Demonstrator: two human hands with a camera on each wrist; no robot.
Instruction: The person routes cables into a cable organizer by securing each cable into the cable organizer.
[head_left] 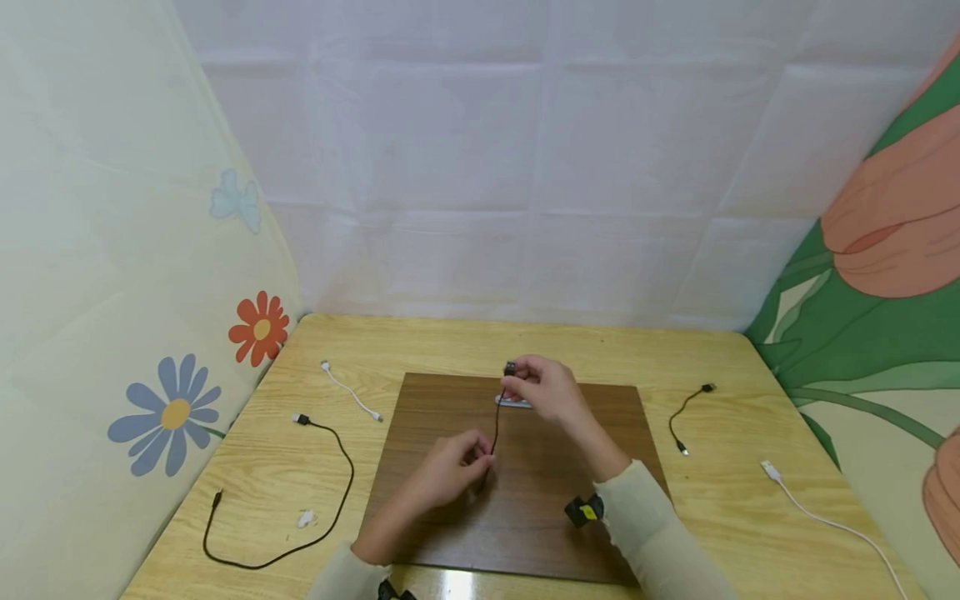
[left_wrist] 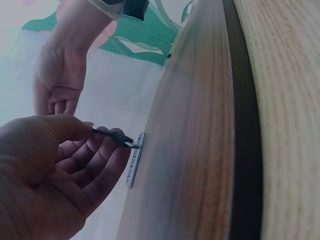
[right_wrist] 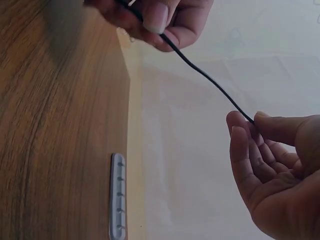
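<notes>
- From where I stand, the bench point(head_left: 705, 533) spreads out on every side of the fingers, its top a pale yellow wood grain.
- Directly under both hands lies a dark brown board point(head_left: 540, 517), also wood-grained.
- Past the fingers hangs a creased white cloth point(head_left: 465, 150); off to their left, a cream cloth point(head_left: 82, 275) with blue and red flowers; off to their right, a cloth point(head_left: 870, 333) with big pink blooms and green leaves.
- The left hand point(head_left: 450, 468) pinches the lower part of a thin black cable point(right_wrist: 207, 76).
- The right hand point(head_left: 546, 387), farther from the person, grips that cable near its black plug point(head_left: 510, 368), so it runs through the air between the two sets of fingers.
- Just below the right fingers, on the board, sits a pale notched strip point(right_wrist: 117, 197).
- Left of the left fingers: a white cable point(head_left: 348, 390), a longer black cord point(head_left: 351, 475) and a small white piece point(head_left: 306, 518).
- Right of the right fingers: a short dark lead point(head_left: 677, 412) and a white cord point(head_left: 825, 522).
- Any lettering on the plugs is too small to read.
</notes>
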